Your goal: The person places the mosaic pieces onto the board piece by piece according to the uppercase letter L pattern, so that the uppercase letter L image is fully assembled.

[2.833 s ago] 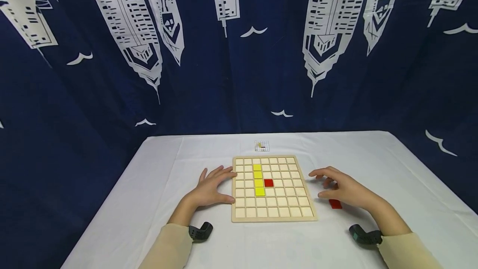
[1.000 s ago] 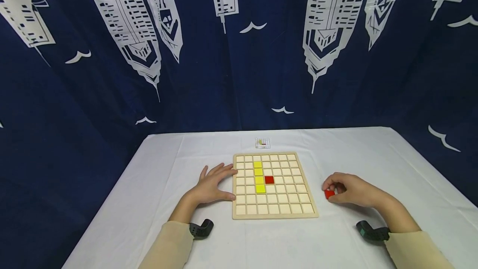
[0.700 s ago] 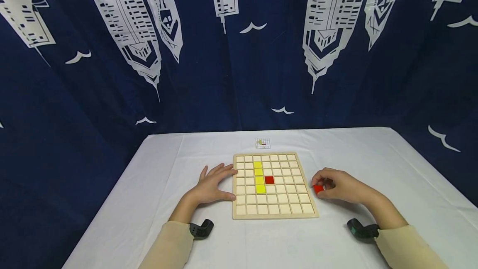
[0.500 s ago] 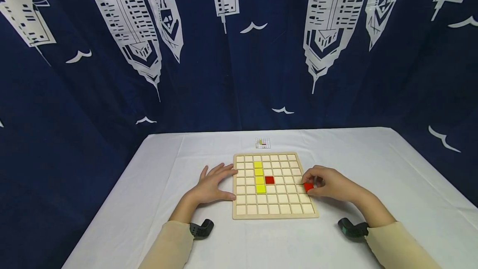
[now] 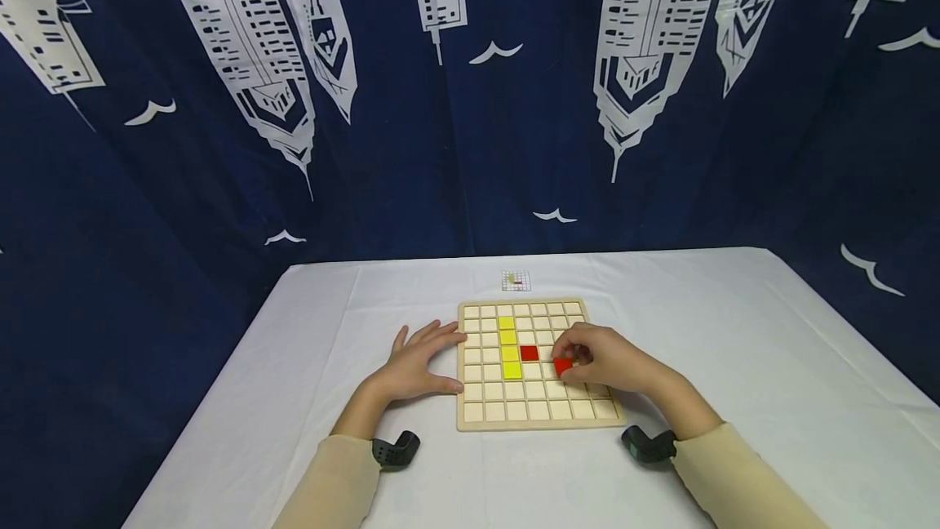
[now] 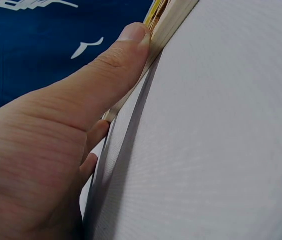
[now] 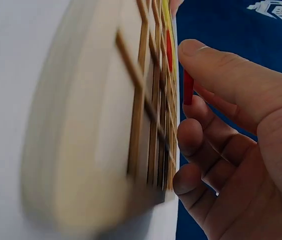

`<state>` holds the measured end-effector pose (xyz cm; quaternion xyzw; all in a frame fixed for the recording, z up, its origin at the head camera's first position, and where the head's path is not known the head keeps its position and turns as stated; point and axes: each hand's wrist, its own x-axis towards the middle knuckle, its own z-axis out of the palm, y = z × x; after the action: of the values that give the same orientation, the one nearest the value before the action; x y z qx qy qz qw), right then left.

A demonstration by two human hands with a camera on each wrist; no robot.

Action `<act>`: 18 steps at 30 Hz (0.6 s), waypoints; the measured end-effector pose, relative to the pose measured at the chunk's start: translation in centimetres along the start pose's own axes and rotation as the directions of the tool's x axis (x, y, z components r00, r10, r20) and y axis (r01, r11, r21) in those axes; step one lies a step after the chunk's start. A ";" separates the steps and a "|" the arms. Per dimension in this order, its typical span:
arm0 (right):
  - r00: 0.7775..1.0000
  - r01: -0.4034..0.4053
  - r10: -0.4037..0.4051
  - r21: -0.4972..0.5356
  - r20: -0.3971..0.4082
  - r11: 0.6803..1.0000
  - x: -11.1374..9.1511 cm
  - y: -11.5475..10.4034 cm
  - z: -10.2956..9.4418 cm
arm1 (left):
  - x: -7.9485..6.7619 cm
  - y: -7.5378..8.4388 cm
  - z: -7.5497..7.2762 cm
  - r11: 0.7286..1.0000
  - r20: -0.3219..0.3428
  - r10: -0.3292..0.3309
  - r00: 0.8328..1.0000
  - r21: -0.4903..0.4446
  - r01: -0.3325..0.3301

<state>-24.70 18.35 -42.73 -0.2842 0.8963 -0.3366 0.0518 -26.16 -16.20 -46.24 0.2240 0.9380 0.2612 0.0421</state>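
Observation:
A square wooden grid board (image 5: 543, 425) lies on the white table. Four-sided yellow tiles (image 5: 510, 353) form a column in it, and a red tile (image 5: 529, 353) sits in a cell just right of that column. My right hand (image 5: 605, 357) is over the right part of the board, pinching another red tile (image 5: 563, 366) between thumb and fingers; in the right wrist view this held tile (image 7: 188, 87) stands on edge, close over the grid. My left hand (image 5: 413, 370) rests with spread fingers at the board's left edge, its thumb (image 6: 126, 55) against the wooden rim.
Behind the board lies a small card (image 5: 516, 281) printed with a coloured grid pattern. A dark blue curtain (image 5: 455, 145) with white building prints hangs behind the table (image 5: 352, 308). A black wrist device (image 5: 396, 451) is on each arm.
My right hand has picked up the red tile from the table right of the board and carried it left over the grid. The left hand has stayed at the board's edge.

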 end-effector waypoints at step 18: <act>0.998 0.055 -0.055 0.003 0.017 0.998 2.9 -1.6 2.8 | -0.1 0.3 -0.2 1.000 0.009 0.000 1.000 -0.008 0.000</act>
<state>-25.50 14.17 -43.58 -0.3118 0.8872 -0.3364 0.0506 -25.97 -16.15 -45.91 0.2248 0.9368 0.2640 0.0473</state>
